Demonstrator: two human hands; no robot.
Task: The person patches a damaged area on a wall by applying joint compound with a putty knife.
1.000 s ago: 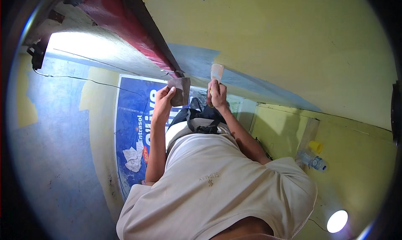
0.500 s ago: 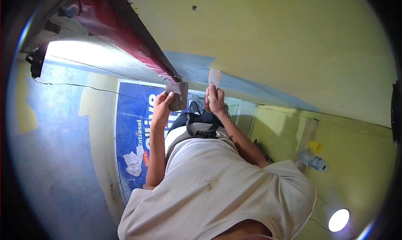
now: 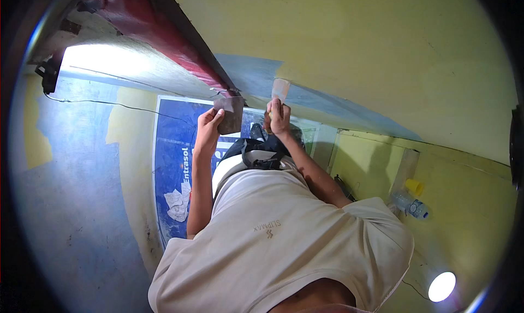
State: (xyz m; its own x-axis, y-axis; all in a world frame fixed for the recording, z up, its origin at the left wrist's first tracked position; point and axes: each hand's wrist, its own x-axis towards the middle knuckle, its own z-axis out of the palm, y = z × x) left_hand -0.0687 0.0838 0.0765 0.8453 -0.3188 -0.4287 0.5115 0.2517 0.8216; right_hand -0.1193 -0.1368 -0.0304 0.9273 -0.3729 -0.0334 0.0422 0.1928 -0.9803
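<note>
Pinched between the thumb and fingers of my left hand (image 3: 208, 128) is a flat, dark brown rectangular plate (image 3: 231, 116); its material cannot be made out. My right hand (image 3: 279, 117) is closed around the handle of a putty knife (image 3: 280, 88). The knife's broad, pale-smeared blade points away from me, up against or just in front of the yellow and blue-grey wall (image 3: 338, 56); I cannot tell whether it touches. Both hands are side by side in front of my body, the plate and the knife apart from each other.
A red covered beam or ledge (image 3: 164, 34) slants in from the upper left. Below lies a blue printed sheet (image 3: 169, 144) with crumpled paper (image 3: 177, 202) on it. To the right are a plastic bottle (image 3: 410, 205), a yellow cup (image 3: 414, 187) and a lit lamp (image 3: 441, 287).
Both hands have shifted slightly farther from me in the picture, with the plate and the putty knife still held. The view itself has moved a little.
</note>
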